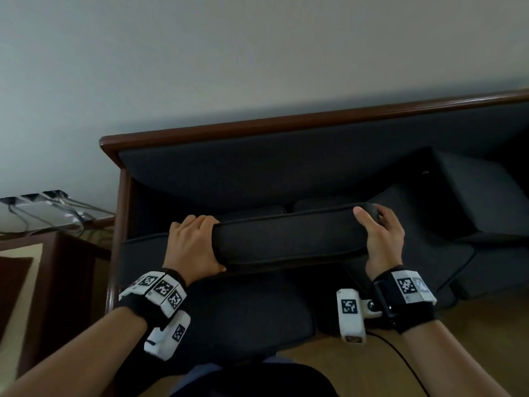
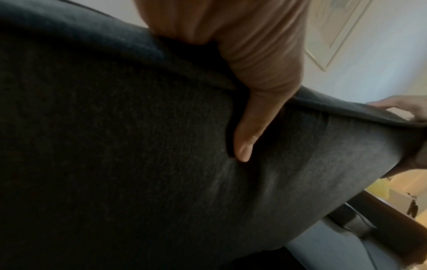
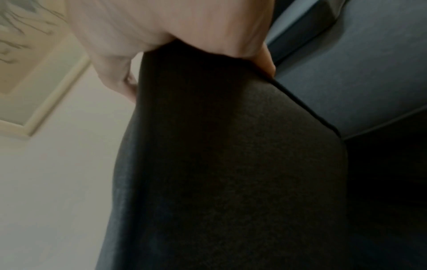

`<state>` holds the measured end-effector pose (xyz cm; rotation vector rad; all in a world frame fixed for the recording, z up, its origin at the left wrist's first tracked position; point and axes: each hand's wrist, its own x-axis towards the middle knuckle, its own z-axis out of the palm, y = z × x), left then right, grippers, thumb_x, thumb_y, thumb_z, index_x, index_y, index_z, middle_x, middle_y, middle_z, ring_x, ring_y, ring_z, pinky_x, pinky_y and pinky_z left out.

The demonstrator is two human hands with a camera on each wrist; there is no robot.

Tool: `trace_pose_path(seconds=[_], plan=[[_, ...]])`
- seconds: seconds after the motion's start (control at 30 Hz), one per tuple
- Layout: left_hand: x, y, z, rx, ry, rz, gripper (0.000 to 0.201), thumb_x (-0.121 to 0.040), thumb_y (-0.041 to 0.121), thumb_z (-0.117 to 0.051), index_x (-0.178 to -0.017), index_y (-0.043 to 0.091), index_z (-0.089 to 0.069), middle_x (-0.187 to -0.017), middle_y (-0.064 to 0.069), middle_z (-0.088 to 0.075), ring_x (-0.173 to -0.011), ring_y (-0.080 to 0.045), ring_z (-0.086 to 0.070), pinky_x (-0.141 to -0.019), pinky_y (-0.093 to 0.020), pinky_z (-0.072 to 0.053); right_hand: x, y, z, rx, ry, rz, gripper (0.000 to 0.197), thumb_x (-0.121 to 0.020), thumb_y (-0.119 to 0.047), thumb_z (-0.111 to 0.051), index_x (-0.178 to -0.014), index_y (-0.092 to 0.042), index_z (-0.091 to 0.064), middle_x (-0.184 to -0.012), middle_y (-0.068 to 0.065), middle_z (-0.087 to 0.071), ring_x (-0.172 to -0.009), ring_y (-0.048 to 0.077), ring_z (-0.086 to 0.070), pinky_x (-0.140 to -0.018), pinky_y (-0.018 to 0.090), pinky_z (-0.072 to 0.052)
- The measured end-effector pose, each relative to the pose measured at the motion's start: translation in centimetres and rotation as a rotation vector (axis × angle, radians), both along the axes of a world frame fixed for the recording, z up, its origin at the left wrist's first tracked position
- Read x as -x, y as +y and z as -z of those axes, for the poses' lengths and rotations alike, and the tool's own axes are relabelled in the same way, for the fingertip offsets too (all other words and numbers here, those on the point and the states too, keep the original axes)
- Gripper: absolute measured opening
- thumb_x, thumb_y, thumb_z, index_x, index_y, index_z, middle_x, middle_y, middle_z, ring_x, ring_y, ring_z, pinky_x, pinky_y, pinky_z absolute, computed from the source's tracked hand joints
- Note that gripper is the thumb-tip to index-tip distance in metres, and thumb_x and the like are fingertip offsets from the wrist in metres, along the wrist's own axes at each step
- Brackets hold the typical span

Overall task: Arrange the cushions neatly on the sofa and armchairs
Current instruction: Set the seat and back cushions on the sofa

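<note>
Head view: left hand (image 1: pixel 194 247) and right hand (image 1: pixel 382 239) each clamp curled fingers round an end of a dark cushion (image 1: pixel 289 239), held above the sofa (image 1: pixel 257 173) seat, probably clear of it.

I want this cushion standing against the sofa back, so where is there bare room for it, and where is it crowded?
The left end looks free: the backrest is bare between the wooden frame post and the upright cushion at the right. Low at the backrest's foot, two lying cushions crowd the seat. Both hands, left hand and right hand, grip the held cushion.
</note>
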<state>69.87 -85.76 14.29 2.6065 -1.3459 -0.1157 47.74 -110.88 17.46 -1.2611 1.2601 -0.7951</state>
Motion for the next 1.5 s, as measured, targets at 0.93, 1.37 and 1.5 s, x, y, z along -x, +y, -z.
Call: trace_pose_path(seconds=[0.93, 1.37, 1.5], plan=[[-5.5, 14.2, 5.5, 0.244, 0.739, -1.299, 0.068, -0.082, 0.070, -0.055, -0.136, 0.033, -0.039, -0.133, -0.018, -0.051, -0.120, -0.041, -0.050, -0.105, -0.052, -0.039, -7.6, 1.5, 9.5, -0.628, 0.499, -0.056, 0.106, -0.042, -0.069, -0.069, -0.138, -0.028, -0.048, -0.128, 0.012, -0.057, -0.110, 0.045, -0.056, -0.090, 0.065, -0.048], [-9.6, 12.5, 3.9, 0.443, 0.904, -1.513, 0.083, -0.050, 0.053, -0.071, -0.124, 0.018, -0.058, -0.115, -0.015, -0.060, -0.102, -0.037, -0.058, -0.097, -0.050, -0.051, -8.7, -0.4, 7.7, -0.564, 0.451, 0.079, 0.054, -0.058, -0.031, -0.080, -0.103, -0.007, -0.063, -0.099, 0.018, -0.065, -0.092, 0.040, -0.063, -0.092, 0.051, -0.053], [-12.7, 10.7, 3.1, 0.568, 0.890, -1.492, 0.085, -0.044, 0.053, -0.072, -0.123, 0.024, -0.058, -0.117, -0.011, -0.062, -0.103, -0.034, -0.062, -0.094, -0.049, -0.054, -11.8, -2.5, 6.2, -0.518, 0.371, 0.067, 0.034, -0.059, -0.034, -0.079, -0.084, -0.016, -0.063, -0.102, 0.017, -0.067, -0.092, 0.038, -0.064, -0.092, 0.050, -0.054]])
